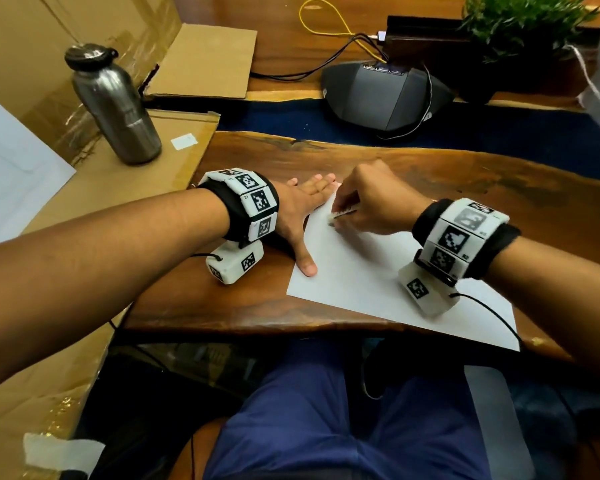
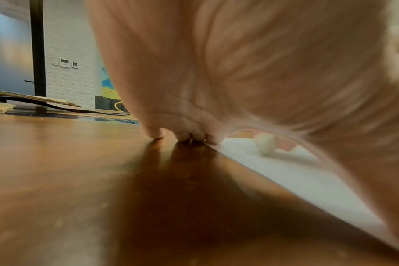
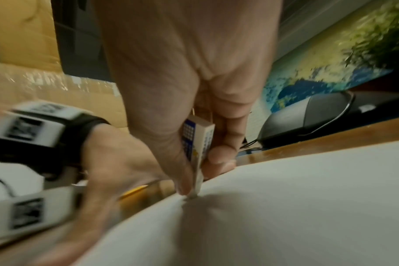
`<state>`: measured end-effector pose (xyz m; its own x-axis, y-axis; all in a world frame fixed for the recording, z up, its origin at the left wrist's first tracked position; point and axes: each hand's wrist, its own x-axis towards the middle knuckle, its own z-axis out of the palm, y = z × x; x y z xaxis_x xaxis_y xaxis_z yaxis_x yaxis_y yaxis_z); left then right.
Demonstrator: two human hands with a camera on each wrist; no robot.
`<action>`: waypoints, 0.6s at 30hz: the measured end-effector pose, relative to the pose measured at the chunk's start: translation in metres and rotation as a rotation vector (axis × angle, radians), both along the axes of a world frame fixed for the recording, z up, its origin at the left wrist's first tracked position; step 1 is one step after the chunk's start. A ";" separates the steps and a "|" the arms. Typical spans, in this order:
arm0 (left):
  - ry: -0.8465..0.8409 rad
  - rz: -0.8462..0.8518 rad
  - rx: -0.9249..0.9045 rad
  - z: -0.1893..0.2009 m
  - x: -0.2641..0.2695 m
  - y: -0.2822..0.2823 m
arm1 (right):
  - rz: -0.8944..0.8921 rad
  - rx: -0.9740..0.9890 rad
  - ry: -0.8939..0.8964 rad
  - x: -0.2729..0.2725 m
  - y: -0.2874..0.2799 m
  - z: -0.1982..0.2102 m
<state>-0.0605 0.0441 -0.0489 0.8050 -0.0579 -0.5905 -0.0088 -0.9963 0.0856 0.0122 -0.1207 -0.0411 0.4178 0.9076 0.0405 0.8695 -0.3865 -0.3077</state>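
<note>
The sheet of paper (image 1: pixel 378 278) lies on a glossy wooden table (image 1: pixel 430 174), its near corner reaching the table's front edge. Beyond the sheet a dark blue strip (image 1: pixel 291 119) runs across the wood, and past that sit a grey conference speaker (image 1: pixel 381 95) and a leafy plant (image 1: pixel 520 22). To the left of the sheet, flat cardboard (image 1: pixel 118 188) carries a steel bottle (image 1: pixel 115 109). A white brick wall (image 2: pixel 68 45) stands far behind.

The left hand (image 1: pixel 302 209) lies palm down at the sheet's left edge, fingers straight and pressed flat by its far corner, thumb spread onto the paper, holding nothing. The right hand (image 1: pixel 371 199) is bent over the sheet's far left part, thumb and curled fingers pinching an eraser (image 1: pixel 343 213) in a blue-printed sleeve. The eraser's tip touches the paper beside a small grey mark.
</note>
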 end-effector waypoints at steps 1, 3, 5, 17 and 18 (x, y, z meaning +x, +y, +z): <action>0.001 0.007 -0.002 0.001 -0.001 -0.001 | 0.044 -0.024 0.038 -0.009 -0.004 0.002; -0.002 0.015 0.002 0.001 0.000 -0.002 | 0.111 -0.098 0.112 -0.020 -0.007 0.005; -0.009 -0.007 0.005 0.000 0.001 -0.002 | 0.109 -0.128 0.110 -0.015 -0.002 0.007; -0.009 0.000 -0.001 -0.001 -0.001 0.000 | 0.171 -0.167 0.191 -0.034 -0.012 0.006; -0.007 -0.002 0.001 -0.001 -0.001 0.000 | 0.178 -0.186 0.209 -0.035 -0.012 0.006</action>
<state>-0.0615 0.0436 -0.0503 0.8092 -0.0594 -0.5845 -0.0118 -0.9963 0.0849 -0.0224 -0.1327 -0.0348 0.2336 0.9510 -0.2024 0.8540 -0.3002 -0.4250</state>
